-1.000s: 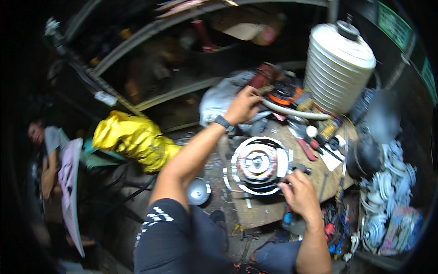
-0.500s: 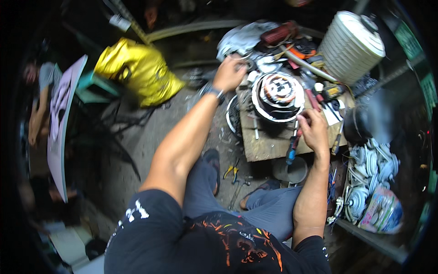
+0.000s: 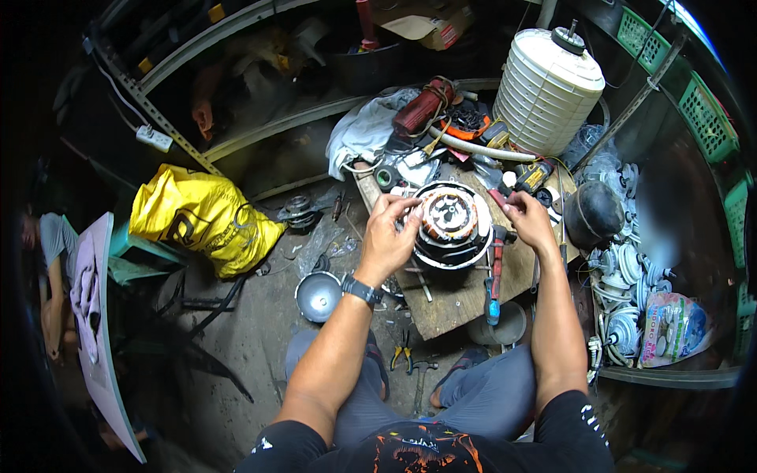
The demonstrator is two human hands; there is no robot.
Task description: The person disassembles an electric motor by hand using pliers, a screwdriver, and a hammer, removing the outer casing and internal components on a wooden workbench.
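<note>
A round electric motor [image 3: 450,217] with copper windings and a pale rim sits on a small wooden table in front of me. My left hand [image 3: 389,240] is at its left edge, fingers bent against the rim, the thumb close to the forefinger. To the right of the motor, my right hand [image 3: 530,223] is closed in a pinch at a red handle [image 3: 497,198]; the rest of that tool is hidden by the fingers. A blue-and-red screwdriver [image 3: 494,277] lies on the table between the motor and my right forearm.
Cloths, a red cylinder [image 3: 422,108] and tools crowd the wooden table [image 3: 446,310]. Behind stands a ribbed white drum [image 3: 547,88]. Metal parts [image 3: 624,272] fill the right side. Pliers [image 3: 401,351], a hammer [image 3: 423,378] and a metal bowl [image 3: 318,296] lie on the floor, a yellow sack [image 3: 206,219] farther left.
My left hand has come back from the pile at the table's far side to the motor. My right hand has moved from the motor's near right edge to the red handle. The view has shifted.
</note>
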